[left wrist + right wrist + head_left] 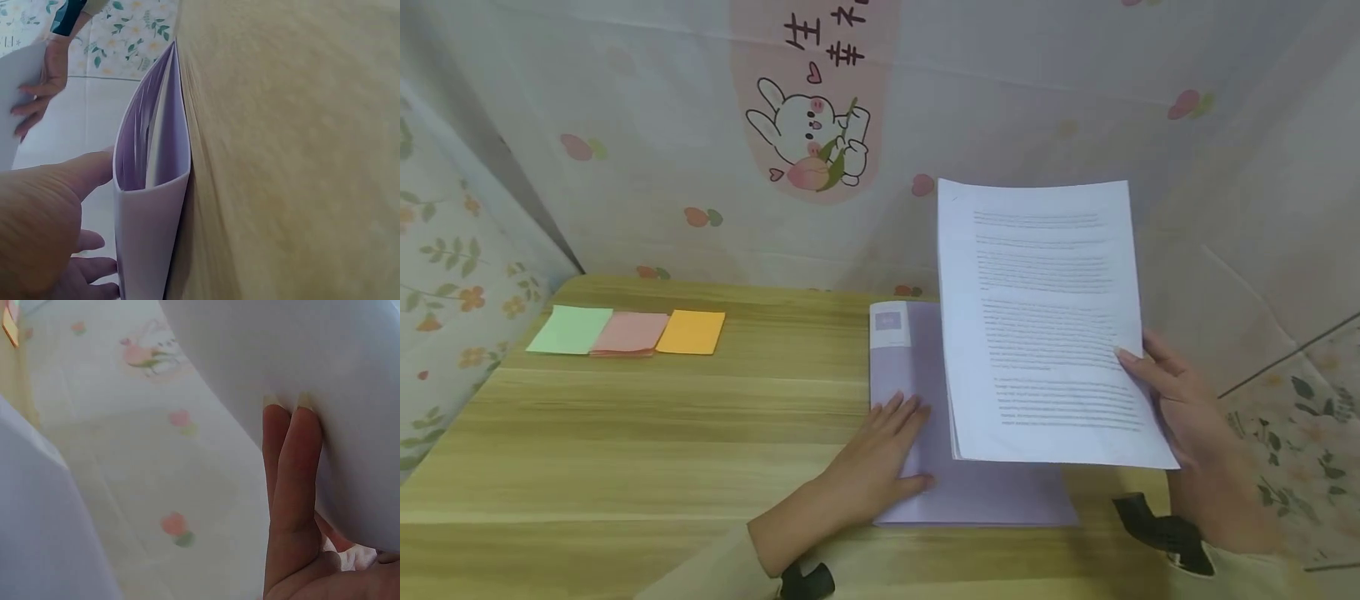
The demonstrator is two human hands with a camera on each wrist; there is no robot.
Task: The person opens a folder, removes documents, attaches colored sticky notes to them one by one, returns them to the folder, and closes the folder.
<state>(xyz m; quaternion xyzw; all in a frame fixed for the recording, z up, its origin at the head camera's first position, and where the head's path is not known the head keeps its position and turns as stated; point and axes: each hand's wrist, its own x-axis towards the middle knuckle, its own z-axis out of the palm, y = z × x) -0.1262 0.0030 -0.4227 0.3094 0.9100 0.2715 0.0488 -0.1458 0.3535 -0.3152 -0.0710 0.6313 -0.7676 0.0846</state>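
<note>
A lilac folder point(992, 500) lies closed on the table, its labelled spine strip towards the left. My left hand point(867, 471) rests on the folder's left part, fingers spread and nearly straight. From the end, the left wrist view shows the folder's spine point(150, 244) and inner leaves, with the left thumb at its upper edge. Above the folder's right part, my right hand point(1198, 417) holds a few printed sheets of paper point(1048, 325) by their right edge, thumb on the printed face. Behind the sheets point(356, 362), the right fingers point(297, 462) press on the back in the right wrist view.
Green sticky notes point(571, 330), pink sticky notes point(629, 332) and orange sticky notes point(692, 332) lie in a row at the table's back left. A patterned cloth point(647, 167) hangs behind the wooden table point(662, 450). Black straps point(1165, 529) circle both wrists.
</note>
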